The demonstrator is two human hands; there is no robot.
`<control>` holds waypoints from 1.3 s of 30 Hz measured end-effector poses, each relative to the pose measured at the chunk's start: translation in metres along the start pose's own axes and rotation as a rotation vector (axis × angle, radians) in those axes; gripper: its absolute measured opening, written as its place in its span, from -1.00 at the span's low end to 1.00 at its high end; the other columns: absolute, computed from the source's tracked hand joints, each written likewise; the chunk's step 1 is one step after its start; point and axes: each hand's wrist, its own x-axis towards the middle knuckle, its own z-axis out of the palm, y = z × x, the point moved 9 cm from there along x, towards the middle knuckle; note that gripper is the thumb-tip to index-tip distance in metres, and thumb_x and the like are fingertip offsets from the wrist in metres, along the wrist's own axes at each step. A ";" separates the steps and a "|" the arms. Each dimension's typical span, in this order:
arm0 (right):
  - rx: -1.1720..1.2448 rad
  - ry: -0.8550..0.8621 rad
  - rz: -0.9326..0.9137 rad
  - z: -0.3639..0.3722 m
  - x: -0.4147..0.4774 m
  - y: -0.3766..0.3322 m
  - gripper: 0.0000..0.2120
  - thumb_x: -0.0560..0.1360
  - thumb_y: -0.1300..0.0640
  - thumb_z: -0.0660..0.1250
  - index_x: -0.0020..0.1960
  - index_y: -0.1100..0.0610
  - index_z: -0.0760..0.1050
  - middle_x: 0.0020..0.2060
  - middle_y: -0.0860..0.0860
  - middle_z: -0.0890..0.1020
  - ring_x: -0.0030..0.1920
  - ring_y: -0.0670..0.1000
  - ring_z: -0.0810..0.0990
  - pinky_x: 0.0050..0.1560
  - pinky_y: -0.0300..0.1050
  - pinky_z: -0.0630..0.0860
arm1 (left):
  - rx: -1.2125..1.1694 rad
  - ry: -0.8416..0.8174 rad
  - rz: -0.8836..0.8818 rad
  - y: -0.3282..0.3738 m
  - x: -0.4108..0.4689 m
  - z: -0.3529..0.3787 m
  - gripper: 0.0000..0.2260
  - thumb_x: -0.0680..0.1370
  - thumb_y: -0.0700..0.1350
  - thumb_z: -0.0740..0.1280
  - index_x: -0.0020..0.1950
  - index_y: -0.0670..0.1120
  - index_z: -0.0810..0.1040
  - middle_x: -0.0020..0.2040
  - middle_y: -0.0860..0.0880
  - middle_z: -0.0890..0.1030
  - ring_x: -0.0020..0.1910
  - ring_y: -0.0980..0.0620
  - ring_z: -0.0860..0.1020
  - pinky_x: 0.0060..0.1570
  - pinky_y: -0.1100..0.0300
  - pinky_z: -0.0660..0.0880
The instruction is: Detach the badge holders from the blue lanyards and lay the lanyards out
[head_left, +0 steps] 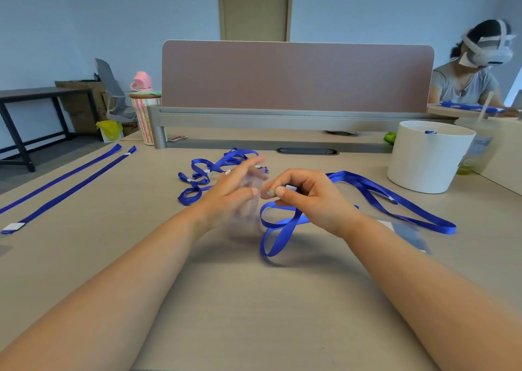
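**Right hand on the clip, left hand a blur**

On my feed the right hand pinches the white plastic clip of a blue ribbon lanyard, with thumb and forefinger pressed onto it. The ribbon loops below the wrist and trails right across the beige tabletop. The left hand is smeared against a clear plastic badge holder (I cannot tell whether it grips). Behind the hands lies a tangled heap of blue lanyards. Two straightened blue lanyards lie far left, and a white round tub stands far right.
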 end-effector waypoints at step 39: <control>0.470 0.725 0.115 -0.126 -0.008 0.017 -0.84 0.63 0.15 0.03 0.18 0.04 0.30 -0.37 0.02 0.52 -0.55 -0.10 0.22 -0.58 -0.30 0.16 | 0.745 0.064 -0.156 0.006 0.005 -0.028 -0.76 0.58 -0.02 0.20 -0.24 -0.06 0.52 -0.37 0.03 0.48 -0.30 0.04 0.42 -0.30 0.17 0.28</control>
